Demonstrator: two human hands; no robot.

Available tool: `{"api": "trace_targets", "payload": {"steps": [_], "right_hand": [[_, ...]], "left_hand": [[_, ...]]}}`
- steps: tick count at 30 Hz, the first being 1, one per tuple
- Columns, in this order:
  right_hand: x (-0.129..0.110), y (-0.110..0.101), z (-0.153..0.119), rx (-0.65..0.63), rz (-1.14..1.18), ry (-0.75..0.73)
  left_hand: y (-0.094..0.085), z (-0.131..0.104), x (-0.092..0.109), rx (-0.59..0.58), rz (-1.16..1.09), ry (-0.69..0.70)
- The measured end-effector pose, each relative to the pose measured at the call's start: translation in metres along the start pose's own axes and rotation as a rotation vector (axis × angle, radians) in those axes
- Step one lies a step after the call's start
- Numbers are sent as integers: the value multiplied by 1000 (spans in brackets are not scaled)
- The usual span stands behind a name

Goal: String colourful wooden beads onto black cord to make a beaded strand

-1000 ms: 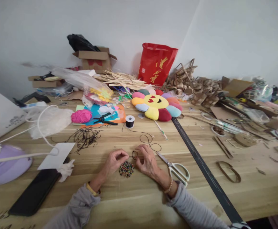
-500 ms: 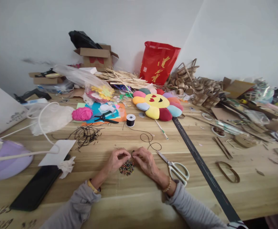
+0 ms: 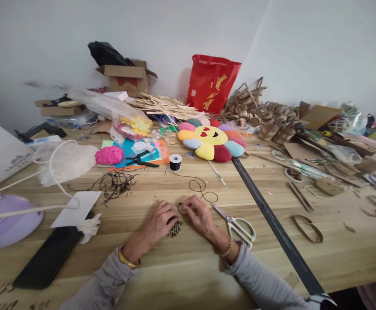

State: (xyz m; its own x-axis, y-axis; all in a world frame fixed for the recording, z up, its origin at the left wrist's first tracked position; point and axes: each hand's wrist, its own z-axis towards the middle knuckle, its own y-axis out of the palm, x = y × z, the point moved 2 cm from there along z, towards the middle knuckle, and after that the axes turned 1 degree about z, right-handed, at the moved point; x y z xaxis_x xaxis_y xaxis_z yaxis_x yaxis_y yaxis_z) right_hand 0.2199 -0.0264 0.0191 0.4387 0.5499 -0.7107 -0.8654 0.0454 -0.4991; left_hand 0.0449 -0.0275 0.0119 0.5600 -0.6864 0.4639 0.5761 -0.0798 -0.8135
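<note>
A small pile of mottled round beads point(image 3: 175, 229) lies on the wooden table in front of me. My left hand point(image 3: 162, 221) reaches over the pile's left side, fingers bent and pinched together at the beads. Whatever is between its fingertips is too small to make out. Just right of the pile, my right hand point(image 3: 198, 214) pinches a thin black cord, which makes a small loop point(image 3: 180, 209) at the fingertips. More of that cord curls on the table behind the hand, near a white-rimmed spool point(image 3: 175, 162) of black cord. Scissors point(image 3: 236, 226) with pale handles lie open right of my right hand.
A tangle of black cord pieces point(image 3: 118, 185), pliers point(image 3: 141, 161) and pink yarn point(image 3: 109, 155) lie left of the spool. A flower cushion point(image 3: 211, 137) sits behind it. A dark strip point(image 3: 268, 215) crosses the right side. A black phone point(image 3: 48, 258) lies at left.
My left hand has moved away from the right fingertips and down over the beads, covering part of the pile. My right hand stays in place with the cord, whose loop now shows more clearly.
</note>
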Motion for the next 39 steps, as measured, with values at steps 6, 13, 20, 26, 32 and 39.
{"api": "trace_targets", "payload": {"steps": [6, 13, 20, 26, 32, 39], "right_hand": [[0, 1, 0, -7, 20, 18], [3, 2, -2, -17, 14, 6], [1, 2, -1, -23, 42, -12], [-2, 3, 1, -37, 40, -24], [-4, 11, 0, -40, -4, -100], [-5, 13, 0, -52, -31, -116]], "left_hand": [[0, -1, 1, -27, 84, 3], [-1, -1, 4, -28, 121, -45], [-1, 3, 4, 7, 30, -84], [-8, 5, -8, 131, -269, -255], [-11, 3, -26, 198, -693, -554], [-8, 2, -30, 208, -842, -606]]}}
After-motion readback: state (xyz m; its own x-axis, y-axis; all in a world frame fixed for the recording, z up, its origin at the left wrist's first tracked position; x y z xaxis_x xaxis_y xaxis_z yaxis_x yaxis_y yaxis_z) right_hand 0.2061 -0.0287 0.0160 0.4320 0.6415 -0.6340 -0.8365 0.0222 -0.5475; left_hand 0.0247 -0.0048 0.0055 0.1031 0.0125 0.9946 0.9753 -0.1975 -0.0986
